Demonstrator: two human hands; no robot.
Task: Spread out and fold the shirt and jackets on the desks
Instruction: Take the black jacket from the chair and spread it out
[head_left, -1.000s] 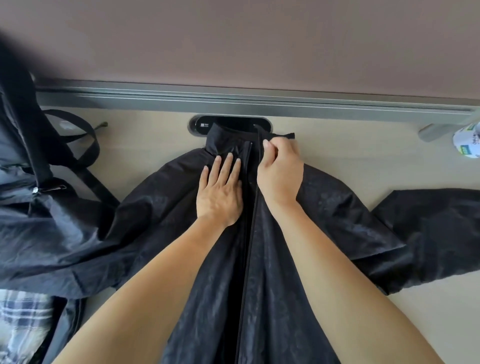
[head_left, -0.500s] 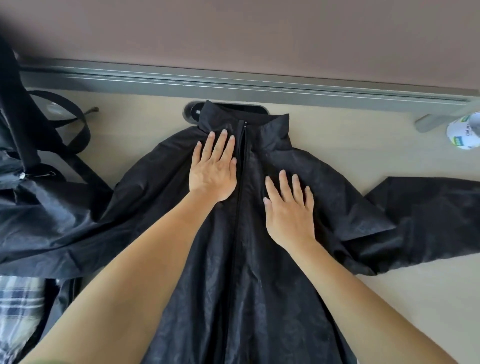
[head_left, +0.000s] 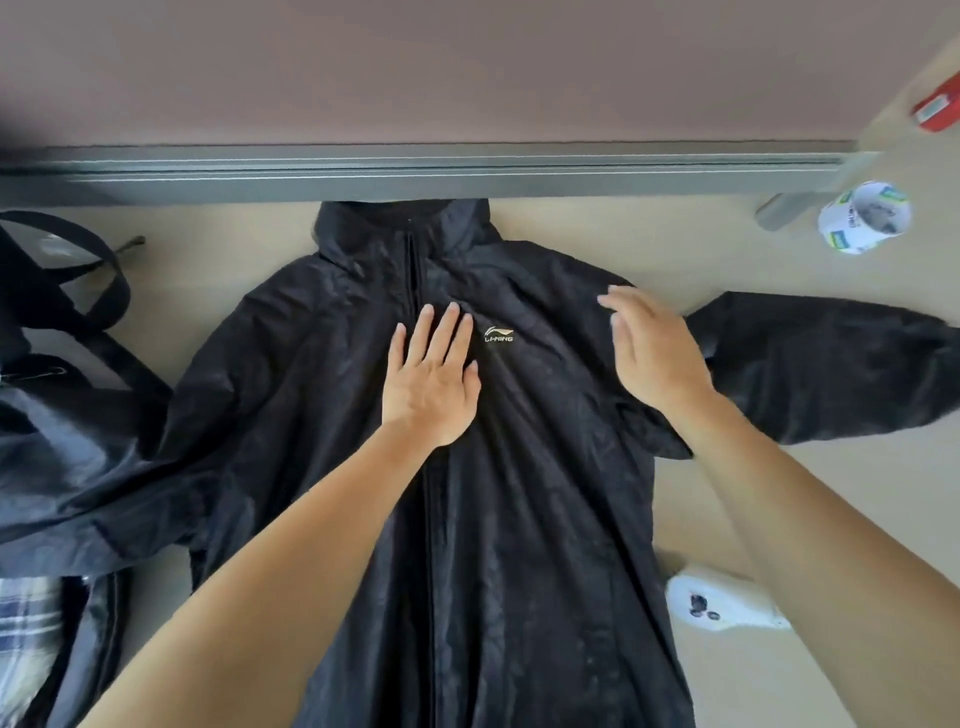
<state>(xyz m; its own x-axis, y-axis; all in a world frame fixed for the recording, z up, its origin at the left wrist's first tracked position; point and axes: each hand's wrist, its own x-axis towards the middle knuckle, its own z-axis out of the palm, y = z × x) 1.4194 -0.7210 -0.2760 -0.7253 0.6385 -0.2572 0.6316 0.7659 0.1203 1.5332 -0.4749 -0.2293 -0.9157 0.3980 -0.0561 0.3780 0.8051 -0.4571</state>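
A black zip jacket lies front-up on the beige desk, collar toward the grey rail, a small white logo on its chest. Its right sleeve stretches out to the right. My left hand presses flat on the zipper line at chest height. My right hand is flat with straight fingers over the jacket's right shoulder; whether it touches the cloth is unclear. A second dark jacket is bunched at the left, and a plaid shirt shows at the lower left corner.
A grey rail and brown partition bound the desk's far edge. A white printed cup stands at the far right. A white device lies by the jacket's right side. A black strap loops at the left.
My right hand let go of the collar, pressed the chest, then slid out to the right shoulder. My left hand slid down onto the zipper. The logo now shows.
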